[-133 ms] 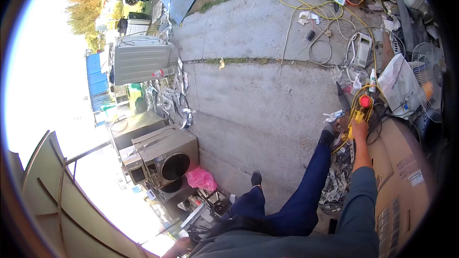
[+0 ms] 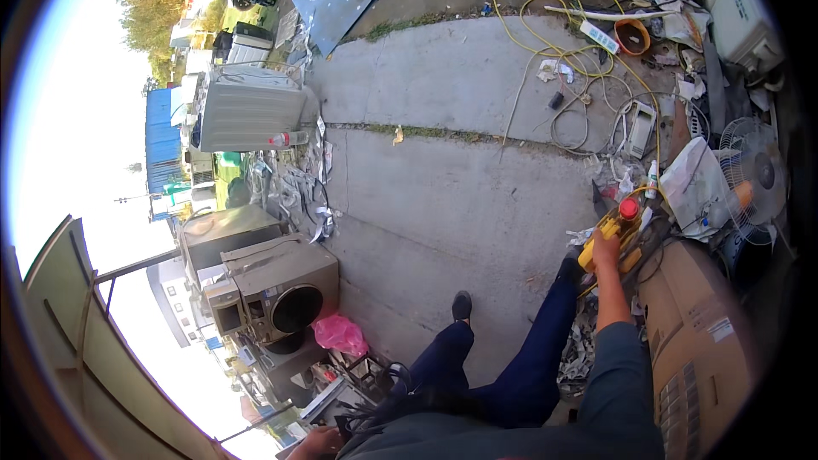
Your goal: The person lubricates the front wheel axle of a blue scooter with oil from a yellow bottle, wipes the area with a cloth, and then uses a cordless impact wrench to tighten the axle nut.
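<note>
A round orange-brown tub (image 2: 632,37) stands open toward 2 o'clock from the middle of the view; what lies in its dark hollow is too small to tell. At 3 o'clock a slim white plastic bottle (image 2: 653,179) hides its contents, as does the crumpled white bag (image 2: 692,186) just beside it. A clear plastic bottle (image 2: 291,139) lies at 10 o'clock, near a ribbed white appliance casing (image 2: 247,111). At 7 o'clock a wrinkled pink plastic bag (image 2: 342,335) bulges beside a front-loading washing machine (image 2: 285,290) with a round, dark door. A brown cardboard carton (image 2: 711,315), creased and flat-sided, sits toward 4 o'clock.

The yellow handheld tool (image 2: 608,227) is just past 3 o'clock, in the right hand (image 2: 606,251), whose fingers are wrapped around it. Its long axis runs from about 7 to 1 o'clock, the round red end pointing to 1. The left hand (image 2: 322,440) is at the bottom edge, near 7 o'clock, partly hidden; whether it grips anything, I cannot tell.

The rough grey concrete (image 2: 426,196) is slabbed and cracked; a round wire-guarded fan (image 2: 767,172) stands at 3 o'clock, beyond the white bag.
</note>
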A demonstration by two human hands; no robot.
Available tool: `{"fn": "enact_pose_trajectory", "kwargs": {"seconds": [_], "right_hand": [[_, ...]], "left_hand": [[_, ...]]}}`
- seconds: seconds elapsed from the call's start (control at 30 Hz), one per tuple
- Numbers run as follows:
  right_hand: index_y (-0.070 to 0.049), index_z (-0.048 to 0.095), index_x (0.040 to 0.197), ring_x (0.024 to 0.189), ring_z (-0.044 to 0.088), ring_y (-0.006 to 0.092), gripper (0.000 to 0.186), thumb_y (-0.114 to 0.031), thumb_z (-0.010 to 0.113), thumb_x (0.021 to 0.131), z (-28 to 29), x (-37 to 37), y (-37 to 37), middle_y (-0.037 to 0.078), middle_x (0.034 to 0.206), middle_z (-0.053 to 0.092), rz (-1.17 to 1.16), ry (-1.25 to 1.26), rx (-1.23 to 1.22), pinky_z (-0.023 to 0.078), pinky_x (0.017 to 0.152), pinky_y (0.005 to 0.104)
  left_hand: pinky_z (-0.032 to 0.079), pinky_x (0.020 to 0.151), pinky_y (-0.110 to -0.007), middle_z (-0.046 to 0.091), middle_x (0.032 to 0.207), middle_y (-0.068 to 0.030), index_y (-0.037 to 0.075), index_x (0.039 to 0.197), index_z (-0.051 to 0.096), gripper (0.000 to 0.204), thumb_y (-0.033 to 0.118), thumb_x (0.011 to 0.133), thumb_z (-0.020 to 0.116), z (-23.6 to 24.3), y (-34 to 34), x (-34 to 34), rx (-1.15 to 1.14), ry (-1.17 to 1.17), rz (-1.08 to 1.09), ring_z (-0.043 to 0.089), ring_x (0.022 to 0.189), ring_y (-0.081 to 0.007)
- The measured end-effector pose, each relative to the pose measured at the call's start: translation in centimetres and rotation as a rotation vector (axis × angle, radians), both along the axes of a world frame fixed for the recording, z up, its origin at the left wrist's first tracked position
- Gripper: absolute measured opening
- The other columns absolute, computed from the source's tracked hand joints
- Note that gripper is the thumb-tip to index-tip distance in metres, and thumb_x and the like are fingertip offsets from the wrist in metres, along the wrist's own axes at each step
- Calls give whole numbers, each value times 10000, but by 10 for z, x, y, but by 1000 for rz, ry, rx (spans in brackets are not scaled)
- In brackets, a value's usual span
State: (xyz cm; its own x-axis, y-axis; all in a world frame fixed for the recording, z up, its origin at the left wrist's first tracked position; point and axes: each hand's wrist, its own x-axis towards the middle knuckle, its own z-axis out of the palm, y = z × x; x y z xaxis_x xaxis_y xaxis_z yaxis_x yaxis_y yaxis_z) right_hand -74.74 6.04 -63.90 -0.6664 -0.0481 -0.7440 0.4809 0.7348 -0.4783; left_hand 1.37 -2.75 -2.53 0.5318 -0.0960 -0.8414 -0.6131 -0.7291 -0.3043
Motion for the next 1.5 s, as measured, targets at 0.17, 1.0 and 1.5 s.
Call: {"fn": "enact_pose_trajectory", "kwargs": {"seconds": [0.17,1.0,1.5], "right_hand": [[-2,644,976,430,568,213,265,-255,716,945,101,41,-110,93,710,661,-302,-318,-254,413,373,369],[-93,643,1247,995,659,150,351,-375,587,1044,507,32,-771,35,1137,692,575,-557,-945,533,858,345],[-44,711,1154,751,701,296,567,-527,767,861,545,-77,-1147,105,798,715,1097,575,-554,546,714,412]], "left_hand": [[547,593,-367,725,871,-110,27,1042,715,210,227,998,666,-68,-43,-8,-267,82,210,692,694,-232],[554,812,-478,728,1026,-168,87,1156,691,417,298,810,790,-80,-761,-576,-1331,835,-814,697,949,-397],[540,937,-446,729,1149,-193,6,1219,696,519,181,754,847,-25,-1074,-599,-1349,666,-800,690,1060,-390]]}}
